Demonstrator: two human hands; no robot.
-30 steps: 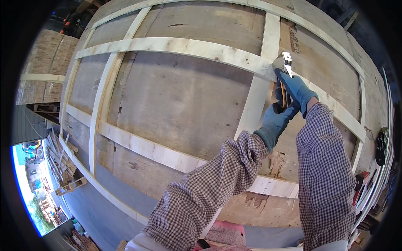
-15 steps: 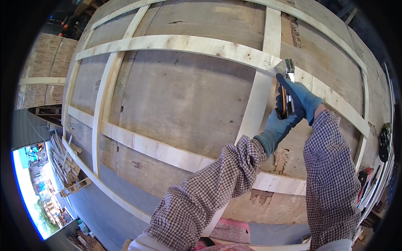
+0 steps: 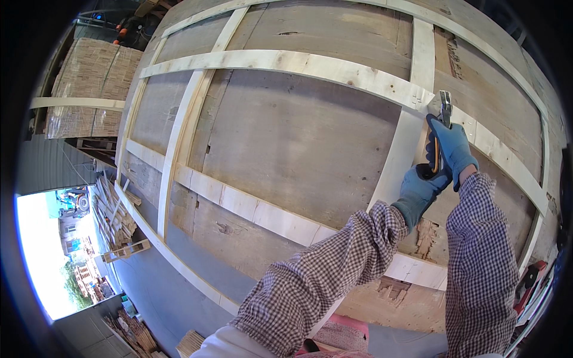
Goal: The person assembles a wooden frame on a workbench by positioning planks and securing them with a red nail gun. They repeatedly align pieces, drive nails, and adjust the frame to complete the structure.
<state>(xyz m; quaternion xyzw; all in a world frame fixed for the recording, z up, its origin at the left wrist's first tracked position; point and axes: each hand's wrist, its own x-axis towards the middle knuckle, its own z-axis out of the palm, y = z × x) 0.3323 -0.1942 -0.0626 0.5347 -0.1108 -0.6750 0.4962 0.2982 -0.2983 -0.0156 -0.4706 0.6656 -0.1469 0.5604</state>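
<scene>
My two gloved hands are closed around a staple gun (image 3: 445,106) with a shiny metal body and a black and orange handle. My right hand (image 3: 456,146) wraps its upper part near the metal head. Below it, my left hand (image 3: 425,188) grips the lower end. The head rests at or just over a long pale wooden slat (image 3: 334,68), right of where an upright slat (image 3: 397,155) meets it. Small staple-like marks show in the wood by that joint. The gloves hide much of the tool.
The slats form a grid over a large worn plywood board (image 3: 298,143). A wrapped stack of wood pieces (image 3: 86,83) stands at the far left, above a pile of loose boards (image 3: 113,212) near a bright doorway (image 3: 45,256). A red and black tool (image 3: 530,280) lies at the right edge.
The whole view has shifted, so the board, slats and hands appear farther right. Both hands still grip the staple gun, which stays about the same distance from the slat joint.
</scene>
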